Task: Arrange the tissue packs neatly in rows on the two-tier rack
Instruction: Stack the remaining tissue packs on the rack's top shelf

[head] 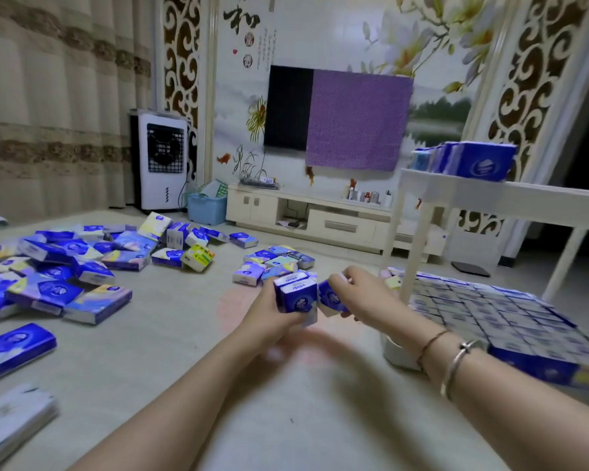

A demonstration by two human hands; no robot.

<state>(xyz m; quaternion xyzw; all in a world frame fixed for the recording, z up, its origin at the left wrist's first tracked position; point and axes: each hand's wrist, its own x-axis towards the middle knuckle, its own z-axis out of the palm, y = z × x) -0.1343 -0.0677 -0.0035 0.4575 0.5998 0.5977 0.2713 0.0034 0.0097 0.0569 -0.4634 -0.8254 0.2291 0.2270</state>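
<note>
The left hand (279,314) grips two small packs (295,294) and the right hand (357,287) pinches another pack (332,297), apparently gathering a handful next bound for the rack's (490,195) lower shelf (483,307), beside its filled rows

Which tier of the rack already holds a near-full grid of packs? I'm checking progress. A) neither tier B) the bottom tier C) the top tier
B: the bottom tier is covered with tight rows of packs, while the top tier carries only a short row of packs near its far end.
</note>
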